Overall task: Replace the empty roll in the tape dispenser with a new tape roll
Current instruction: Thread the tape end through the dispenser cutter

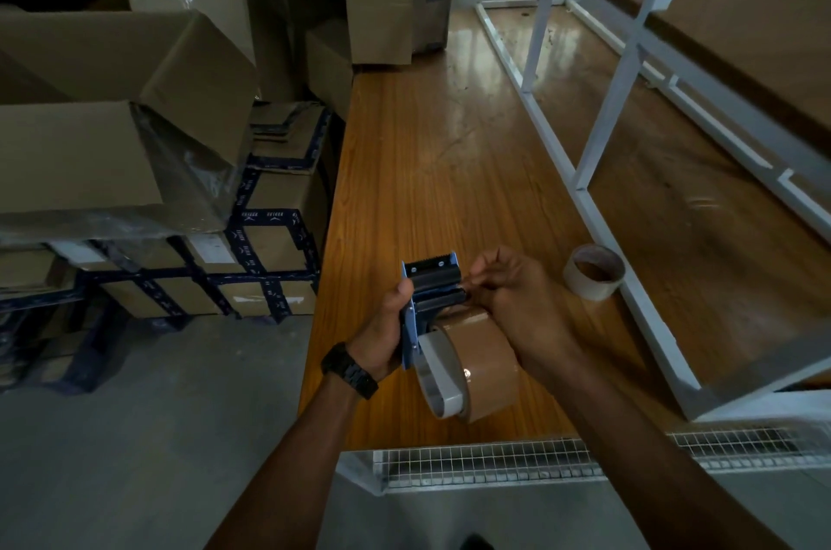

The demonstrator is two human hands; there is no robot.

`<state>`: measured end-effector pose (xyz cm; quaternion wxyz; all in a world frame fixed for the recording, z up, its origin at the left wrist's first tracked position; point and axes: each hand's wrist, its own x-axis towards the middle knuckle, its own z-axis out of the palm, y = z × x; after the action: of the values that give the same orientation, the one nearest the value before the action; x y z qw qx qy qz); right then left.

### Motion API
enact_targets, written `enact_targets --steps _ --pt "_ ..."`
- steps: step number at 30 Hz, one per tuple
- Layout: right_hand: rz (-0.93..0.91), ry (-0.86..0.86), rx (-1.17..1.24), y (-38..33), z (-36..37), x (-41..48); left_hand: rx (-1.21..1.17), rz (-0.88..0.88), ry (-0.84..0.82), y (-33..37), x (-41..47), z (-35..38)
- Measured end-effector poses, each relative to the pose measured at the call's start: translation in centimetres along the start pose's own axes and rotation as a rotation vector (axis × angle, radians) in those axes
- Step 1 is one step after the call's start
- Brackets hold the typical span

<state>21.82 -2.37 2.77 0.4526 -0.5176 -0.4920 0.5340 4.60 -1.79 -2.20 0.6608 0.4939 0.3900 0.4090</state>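
My left hand (386, 324) grips the blue tape dispenser (429, 284) by its side, with the thumb on the blue plate and the serrated blade pointing away from me. A full brown tape roll (476, 369) sits on the dispenser's hub, just above the wooden table (427, 153). My right hand (512, 297) is at the black roller near the blade, its fingertips pinching what looks like the tape's end. The empty roll (593, 272), a pale cardboard core, lies on the table to the right, beside the shelf frame.
A white metal shelf frame (598, 131) stands on the table's right half. Stacked cardboard boxes (135, 135) crowd the left, some bound with dark blue tape. A wire-mesh edge (494, 459) runs along the table's near side. Grey floor lies below left.
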Motion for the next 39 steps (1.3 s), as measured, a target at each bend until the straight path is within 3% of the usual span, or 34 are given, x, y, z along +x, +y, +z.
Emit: enact_targets --steps 11,19,31,39 --pt "0.148 0.089 0.136 0.4 -0.2 -0.2 0.006 -0.03 0.061 -1.2 0.0 0.5" --pt "-0.246 0.138 -0.334 1.5 -0.2 -0.7 -0.007 -0.129 0.1 -2.4 -0.1 -0.1" --pt "-0.597 0.196 -0.447 1.9 0.8 -1.5 -0.043 -0.099 0.09 -2.7 -0.3 -0.6" --pt "-0.748 0.065 -0.942 1.1 0.7 -0.8 -0.166 -0.114 0.052 -3.1 -0.4 -0.3"
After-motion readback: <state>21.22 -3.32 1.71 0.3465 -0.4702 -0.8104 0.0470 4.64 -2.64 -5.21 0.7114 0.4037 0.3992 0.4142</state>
